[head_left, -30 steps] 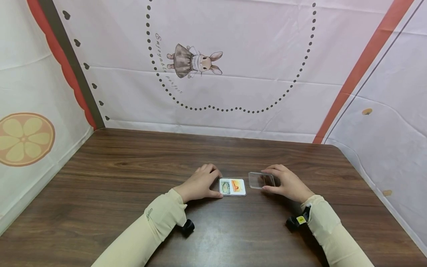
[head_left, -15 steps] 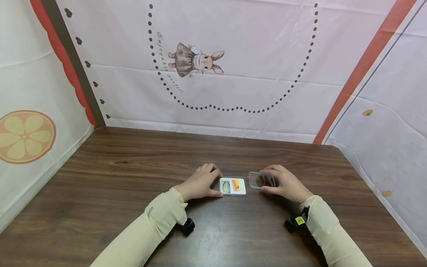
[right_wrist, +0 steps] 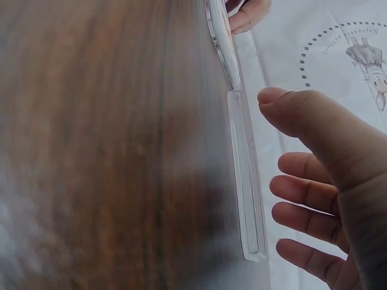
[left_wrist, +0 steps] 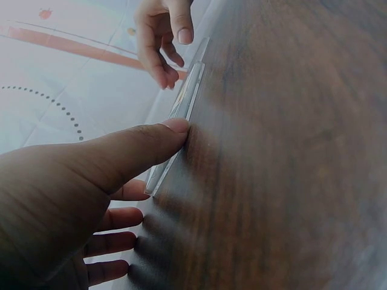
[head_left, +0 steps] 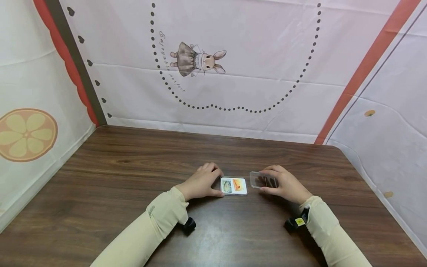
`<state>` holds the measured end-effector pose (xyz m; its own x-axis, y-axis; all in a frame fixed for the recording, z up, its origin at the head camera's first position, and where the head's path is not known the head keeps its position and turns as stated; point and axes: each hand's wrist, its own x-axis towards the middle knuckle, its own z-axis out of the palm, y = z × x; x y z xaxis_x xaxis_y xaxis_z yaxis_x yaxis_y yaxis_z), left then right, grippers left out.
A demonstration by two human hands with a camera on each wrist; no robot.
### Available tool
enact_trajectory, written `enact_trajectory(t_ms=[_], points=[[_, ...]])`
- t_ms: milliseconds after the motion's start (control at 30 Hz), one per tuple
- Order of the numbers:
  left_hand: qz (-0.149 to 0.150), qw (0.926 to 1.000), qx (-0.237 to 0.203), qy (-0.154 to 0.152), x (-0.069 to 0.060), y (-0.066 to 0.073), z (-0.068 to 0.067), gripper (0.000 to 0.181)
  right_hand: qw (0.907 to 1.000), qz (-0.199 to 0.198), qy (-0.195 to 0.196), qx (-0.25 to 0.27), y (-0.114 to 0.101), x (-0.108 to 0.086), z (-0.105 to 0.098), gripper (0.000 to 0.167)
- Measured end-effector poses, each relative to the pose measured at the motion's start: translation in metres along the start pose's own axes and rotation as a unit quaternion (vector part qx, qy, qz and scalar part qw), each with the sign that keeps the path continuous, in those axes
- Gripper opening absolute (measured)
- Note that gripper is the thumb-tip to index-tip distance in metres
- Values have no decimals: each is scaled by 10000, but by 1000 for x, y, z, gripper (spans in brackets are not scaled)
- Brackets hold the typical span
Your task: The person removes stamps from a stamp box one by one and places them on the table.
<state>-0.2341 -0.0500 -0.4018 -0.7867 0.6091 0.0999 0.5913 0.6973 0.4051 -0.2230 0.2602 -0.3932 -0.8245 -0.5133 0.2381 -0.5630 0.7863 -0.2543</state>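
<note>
A clear plastic case [head_left: 234,186] with picture cards in it lies on the table, its top card white with a green and an orange picture. My left hand [head_left: 202,181] holds the case by its left end. In the left wrist view its thumb [left_wrist: 151,144] lies against the near edge of the case. Just right of it lies a clear empty plastic lid [head_left: 255,180]. My right hand [head_left: 284,184] is over the right part of that lid, fingers loosely bent. The right wrist view shows its thumb [right_wrist: 296,109] and fingers apart from the lid.
The brown wood-grain table [head_left: 140,155] extends around both hands. Behind it hangs a pale printed cloth [head_left: 253,55] with a rabbit figure, and more cloth stands at both sides. Small black cameras [head_left: 190,226] sit at the wrists.
The head view has shifted slightly. My right hand has moved a little to the left over the lid. The case, the lid and my left hand have stayed in place.
</note>
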Motion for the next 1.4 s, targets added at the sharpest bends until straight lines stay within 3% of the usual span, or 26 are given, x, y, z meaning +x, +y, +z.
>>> enact_trajectory(t_ms=[1400], points=[[26, 9998, 179, 9, 0, -1, 1, 54, 9994, -264, 131, -159, -11, 3, 3, 44]])
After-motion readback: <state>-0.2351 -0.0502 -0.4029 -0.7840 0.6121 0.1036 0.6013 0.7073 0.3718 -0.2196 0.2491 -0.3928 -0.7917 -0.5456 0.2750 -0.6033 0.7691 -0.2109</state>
